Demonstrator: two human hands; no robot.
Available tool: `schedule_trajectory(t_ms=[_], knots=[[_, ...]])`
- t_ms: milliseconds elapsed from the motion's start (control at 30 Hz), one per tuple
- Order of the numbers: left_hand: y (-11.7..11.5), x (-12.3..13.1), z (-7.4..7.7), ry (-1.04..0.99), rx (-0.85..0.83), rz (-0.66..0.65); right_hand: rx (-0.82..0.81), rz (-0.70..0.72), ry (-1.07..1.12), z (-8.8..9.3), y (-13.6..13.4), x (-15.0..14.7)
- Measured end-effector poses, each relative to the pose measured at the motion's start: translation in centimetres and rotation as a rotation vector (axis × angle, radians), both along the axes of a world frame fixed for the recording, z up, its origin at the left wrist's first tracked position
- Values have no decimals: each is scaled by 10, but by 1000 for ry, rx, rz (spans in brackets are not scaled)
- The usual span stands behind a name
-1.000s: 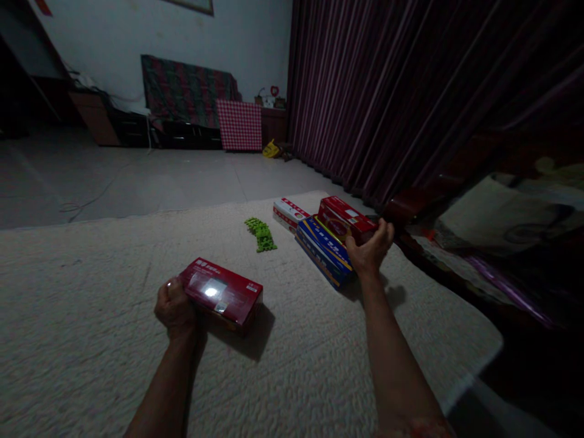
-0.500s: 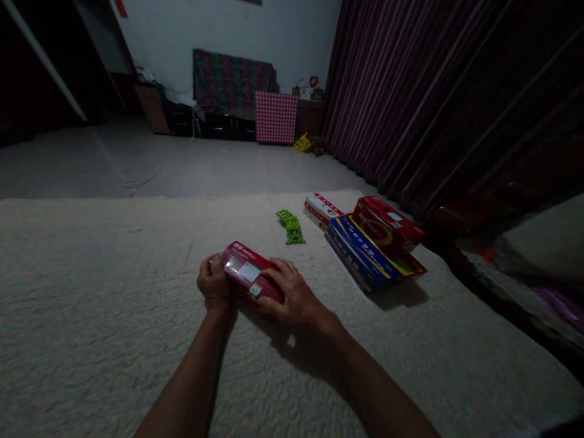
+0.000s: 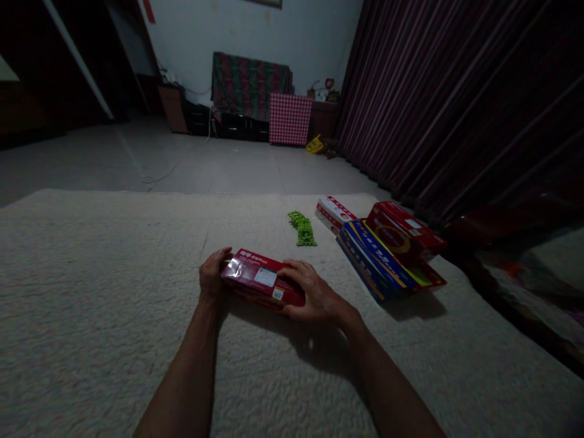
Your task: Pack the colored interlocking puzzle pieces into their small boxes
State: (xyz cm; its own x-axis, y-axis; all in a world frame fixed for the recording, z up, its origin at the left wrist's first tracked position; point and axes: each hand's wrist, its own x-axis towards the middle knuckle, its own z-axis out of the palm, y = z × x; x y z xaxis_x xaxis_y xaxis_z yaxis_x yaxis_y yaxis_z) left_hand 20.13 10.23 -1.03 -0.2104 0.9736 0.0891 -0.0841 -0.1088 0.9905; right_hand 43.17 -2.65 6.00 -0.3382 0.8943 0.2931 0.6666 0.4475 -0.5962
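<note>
Between my two hands is a red cardboard box [image 3: 255,277] with white print and a pale label on its upper face. My left hand [image 3: 212,275] grips its left end, the fingertips curled round the far corner. My right hand [image 3: 312,293] clasps the other end, thumb on the near side and fingers over the top. Beyond the box lies a bright green plastic piece [image 3: 303,230] with a knobbly outline. To the right, a red box [image 3: 401,230] rests on blue boxes [image 3: 374,255], beside a white and red box [image 3: 335,213].
A cream quilted cover [image 3: 137,292] spreads under everything. Past its far edge is a tiled floor [image 3: 219,170] with a low cabinet [image 3: 241,129] by the wall and a red checked cloth [image 3: 291,118]. Dark purple curtains [image 3: 410,91] hang on the right.
The red box has turned so that it lies more crosswise, its right end shifted to the right with my right hand. The whole view has swung slightly left.
</note>
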Motion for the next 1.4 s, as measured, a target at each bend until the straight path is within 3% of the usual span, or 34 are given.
schedule_trajectory(t_ms=[167,233,300,467,633,900,1400], knots=[[-5,-18,14,-278,-106,-265,9,80,-8,3,18,-5],[-7,-23,20,-327,-167,-397,-11,99,-10,3,23,-5],[-7,-26,22,-305,-210,-450,-37,93,2,2,25,-3],[-4,-24,19,-261,-190,-465,-37,22,19,-2,25,7],[-4,-18,14,-310,-158,-448,-86,50,-94,3,19,9],[-6,-3,7,-324,-135,-387,-139,70,-71,3,15,23],[-9,0,22,-183,-65,-388,-331,147,136,-8,29,43]])
